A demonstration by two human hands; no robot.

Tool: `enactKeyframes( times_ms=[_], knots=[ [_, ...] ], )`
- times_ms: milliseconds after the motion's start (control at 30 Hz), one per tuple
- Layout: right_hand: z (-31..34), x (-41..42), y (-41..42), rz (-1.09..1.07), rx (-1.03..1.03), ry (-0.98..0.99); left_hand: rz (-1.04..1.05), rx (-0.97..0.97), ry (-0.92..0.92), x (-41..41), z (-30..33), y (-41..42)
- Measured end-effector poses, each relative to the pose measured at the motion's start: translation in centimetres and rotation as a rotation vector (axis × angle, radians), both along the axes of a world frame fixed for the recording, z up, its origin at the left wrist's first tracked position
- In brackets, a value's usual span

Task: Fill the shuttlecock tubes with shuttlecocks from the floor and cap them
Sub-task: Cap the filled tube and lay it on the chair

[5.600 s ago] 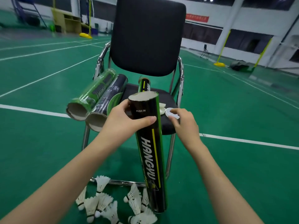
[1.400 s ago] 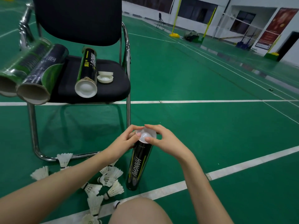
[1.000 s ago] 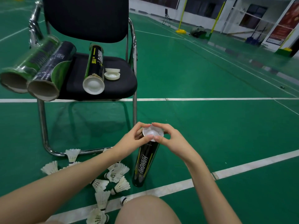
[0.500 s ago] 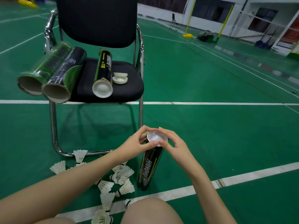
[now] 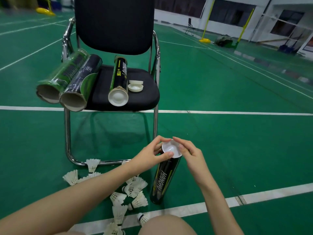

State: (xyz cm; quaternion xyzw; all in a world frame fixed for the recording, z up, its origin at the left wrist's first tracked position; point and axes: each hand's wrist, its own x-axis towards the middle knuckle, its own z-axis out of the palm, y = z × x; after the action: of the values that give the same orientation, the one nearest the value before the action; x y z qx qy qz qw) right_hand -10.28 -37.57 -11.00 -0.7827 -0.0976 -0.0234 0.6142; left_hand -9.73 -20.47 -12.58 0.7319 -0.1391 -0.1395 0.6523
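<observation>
Well up and to the left of the person's fingers, two open tubes [image 5: 67,80] lean side by side over the left edge of the black chair [image 5: 118,68], their cardboard mouths facing outward. Just right of them a capped tube [image 5: 119,82] lies along the seat, white end toward the front, and two loose white caps [image 5: 135,85] sit stacked beside it, touching it or nearly so.

Below the fingers and to their left, white shuttlecocks [image 5: 132,190] are scattered on the green floor [image 5: 237,141] around the chair's chrome base, some partly hidden behind the left forearm.

The left hand [image 5: 149,156] is curled in from the left. Its thumb lies across the near rim of a white cap [image 5: 171,148] and its fingers bend around the far rim, so the grip is narrow, a pinch at the edge. The cap sits on top of a black tube [image 5: 163,180] marked HANGYU, which stands on the floor, tilted slightly, its base just above a white court line [image 5: 271,194].

The right hand [image 5: 191,153] meets the cap from the other side. Its fingertips [image 5: 181,146] are bent and press the right rim, with the index finger arched over the back edge. Both hands are close together, touching only the cap and the tube's top.

A bare knee [image 5: 166,224] shows at the bottom edge, below the hands.
</observation>
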Motion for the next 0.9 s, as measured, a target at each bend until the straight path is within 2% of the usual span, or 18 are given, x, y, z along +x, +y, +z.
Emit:
enactKeyframes(
  times_ms=[133, 233, 367, 467, 667, 800, 900],
  knots=[
    [0.2, -0.2, 0.0, -0.015, -0.013, 0.019, -0.011, -0.003, 0.010, -0.4, 0.3, 0.0],
    [0.1, -0.1, 0.4, -0.103, -0.055, 0.035, -0.013, -0.006, 0.026, -0.6, 0.7, 0.2],
    [-0.2, -0.7, 0.9, -0.222, -0.141, 0.195, 0.006, -0.007, 0.084, -0.9, 1.3, 0.3],
    [0.1, -1.7, 1.3, -0.173, -0.049, 0.300, 0.042, 0.038, 0.139, -0.8, 1.3, 0.4],
    [1.0, -2.8, 1.4, -0.156, 0.061, 0.225, 0.044, -0.019, 0.162, -0.8, 2.3, 0.6],
    [3.1, -3.1, 1.4, -0.172, 0.129, 0.120, 0.042, -0.111, 0.107, -0.7, 4.7, 0.4],
    [4.6, -3.1, 1.6, -0.196, 0.084, 0.010, 0.017, -0.158, 0.028, -0.8, 6.4, 0.6]
  ],
)
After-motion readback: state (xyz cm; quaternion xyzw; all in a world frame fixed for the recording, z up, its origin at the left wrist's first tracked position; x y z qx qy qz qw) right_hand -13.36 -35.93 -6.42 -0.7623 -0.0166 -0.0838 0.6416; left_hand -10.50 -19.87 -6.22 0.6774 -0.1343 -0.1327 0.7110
